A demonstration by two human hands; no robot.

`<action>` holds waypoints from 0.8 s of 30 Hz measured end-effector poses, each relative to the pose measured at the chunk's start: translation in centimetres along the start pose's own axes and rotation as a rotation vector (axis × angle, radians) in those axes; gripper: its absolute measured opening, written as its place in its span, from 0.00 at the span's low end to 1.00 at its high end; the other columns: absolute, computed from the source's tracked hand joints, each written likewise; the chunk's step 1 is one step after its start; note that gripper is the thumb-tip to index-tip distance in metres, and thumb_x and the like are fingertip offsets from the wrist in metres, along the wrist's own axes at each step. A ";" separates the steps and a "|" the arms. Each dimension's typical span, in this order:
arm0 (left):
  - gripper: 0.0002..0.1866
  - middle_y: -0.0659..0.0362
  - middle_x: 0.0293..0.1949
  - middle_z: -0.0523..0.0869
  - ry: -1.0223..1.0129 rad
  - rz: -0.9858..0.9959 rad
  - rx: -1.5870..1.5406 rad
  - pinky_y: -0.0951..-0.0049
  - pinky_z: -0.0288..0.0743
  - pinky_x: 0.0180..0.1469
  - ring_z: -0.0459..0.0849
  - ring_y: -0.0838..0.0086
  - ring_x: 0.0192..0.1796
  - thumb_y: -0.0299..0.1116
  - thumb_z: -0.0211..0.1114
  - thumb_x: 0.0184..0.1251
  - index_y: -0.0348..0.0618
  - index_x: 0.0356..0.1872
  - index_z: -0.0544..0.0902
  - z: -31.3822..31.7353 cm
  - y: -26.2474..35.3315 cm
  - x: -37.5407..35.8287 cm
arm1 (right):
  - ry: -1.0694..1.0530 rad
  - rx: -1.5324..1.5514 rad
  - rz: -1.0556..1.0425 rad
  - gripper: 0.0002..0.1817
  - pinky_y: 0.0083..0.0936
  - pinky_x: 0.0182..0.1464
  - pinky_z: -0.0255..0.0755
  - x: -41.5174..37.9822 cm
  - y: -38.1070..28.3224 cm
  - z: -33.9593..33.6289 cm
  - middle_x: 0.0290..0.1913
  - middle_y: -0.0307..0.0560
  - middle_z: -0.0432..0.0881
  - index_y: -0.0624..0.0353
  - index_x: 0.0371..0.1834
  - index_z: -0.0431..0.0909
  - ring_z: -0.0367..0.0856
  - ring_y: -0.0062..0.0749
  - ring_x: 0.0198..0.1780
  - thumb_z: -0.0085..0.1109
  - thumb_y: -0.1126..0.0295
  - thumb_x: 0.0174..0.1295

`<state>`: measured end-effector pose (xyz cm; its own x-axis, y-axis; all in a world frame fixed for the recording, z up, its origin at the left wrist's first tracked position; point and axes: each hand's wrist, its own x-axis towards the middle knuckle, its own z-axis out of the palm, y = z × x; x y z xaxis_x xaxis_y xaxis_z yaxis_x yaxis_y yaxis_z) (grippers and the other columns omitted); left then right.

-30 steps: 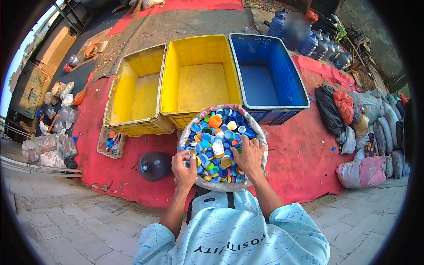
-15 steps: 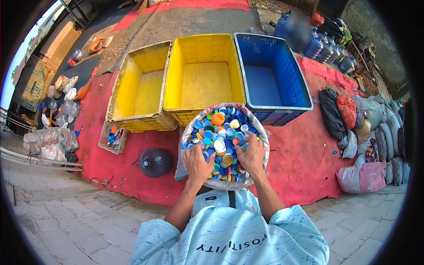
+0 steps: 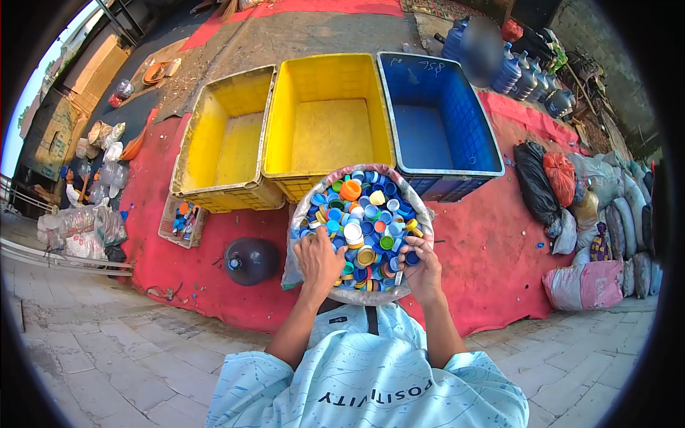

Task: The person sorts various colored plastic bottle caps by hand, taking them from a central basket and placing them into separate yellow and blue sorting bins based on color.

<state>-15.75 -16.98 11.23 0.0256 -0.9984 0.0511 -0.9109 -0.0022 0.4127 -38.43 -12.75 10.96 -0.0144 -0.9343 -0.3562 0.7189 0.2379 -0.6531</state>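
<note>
A round sack (image 3: 297, 268) with a rolled pale rim stands in front of me, full of plastic bottle caps (image 3: 367, 228) in blue, white, green, orange and yellow. My left hand (image 3: 319, 260) rests on the caps at the left side, its bent fingers apart and touching them; the fingertips are partly hidden. At the right rim, my right hand (image 3: 422, 269) is turned partly palm up, with a dark blue bottle cap (image 3: 412, 258) between its fingers. A few yellow caps (image 3: 413, 227) lie just above that hand.
Beyond the sack stand two yellow crates (image 3: 328, 135) and a blue crate (image 3: 428, 135). A small crate (image 3: 178, 222) of caps and a dark water jug (image 3: 251, 261) are to the left. Filled sacks (image 3: 585, 285) line the right; a person (image 3: 71, 187) is far left.
My right hand has drawn back toward the sack's right rim and rolled palm up, now with a blue cap in its fingers. My left hand has barely shifted.
</note>
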 end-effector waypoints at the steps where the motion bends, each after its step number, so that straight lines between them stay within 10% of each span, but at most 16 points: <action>1: 0.32 0.49 0.37 0.87 -0.023 -0.005 -0.002 0.55 0.62 0.50 0.80 0.56 0.49 0.38 0.78 0.49 0.38 0.52 0.72 -0.1 0.0 0.0 | 0.013 0.018 0.015 0.19 0.27 0.44 0.74 -0.1 0.2 0.2 0.40 0.43 0.79 0.61 0.55 0.73 0.78 0.28 0.39 0.53 0.65 0.63; 10: 0.29 0.61 0.43 0.87 -0.030 -0.064 -0.072 0.55 0.65 0.54 0.80 0.59 0.51 0.35 0.78 0.50 0.44 0.53 0.75 0.4 -0.2 -0.3 | 0.008 -0.082 0.072 0.15 0.25 0.43 0.73 0.6 0.5 1.6 0.39 0.40 0.78 0.60 0.52 0.73 0.77 0.25 0.38 0.56 0.70 0.64; 16: 0.24 0.59 0.42 0.84 0.152 -0.003 -0.342 0.60 0.71 0.52 0.81 0.67 0.45 0.30 0.73 0.55 0.42 0.54 0.78 -0.8 -0.9 -0.6 | 0.063 -0.906 -0.095 0.13 0.22 0.37 0.71 2.8 0.4 2.3 0.36 0.40 0.78 0.62 0.45 0.77 0.76 0.22 0.36 0.66 0.76 0.58; 19: 0.18 0.60 0.42 0.83 -0.067 -0.297 -1.371 0.67 0.75 0.48 0.81 0.73 0.42 0.29 0.68 0.61 0.39 0.53 0.79 -1.6 -2.1 -0.7 | -0.107 -1.395 -0.377 0.16 0.29 0.38 0.74 3.6 -0.7 4.0 0.36 0.46 0.79 0.62 0.46 0.78 0.80 0.31 0.37 0.69 0.75 0.55; 24: 0.13 0.58 0.43 0.83 -0.207 -0.472 -1.921 0.69 0.78 0.48 0.82 0.74 0.42 0.28 0.62 0.66 0.38 0.51 0.79 -2.9 -3.5 -2.0 | -0.276 -1.650 -0.618 0.26 0.40 0.46 0.76 5.8 -0.1 4.9 0.41 0.53 0.82 0.59 0.55 0.75 0.82 0.50 0.45 0.71 0.73 0.51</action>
<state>-11.41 -14.80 12.33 -0.0798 -0.9279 -0.3642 0.7144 -0.3081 0.6283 -35.18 -19.48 12.19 0.2444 -0.9539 0.1745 -0.7216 -0.2991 -0.6244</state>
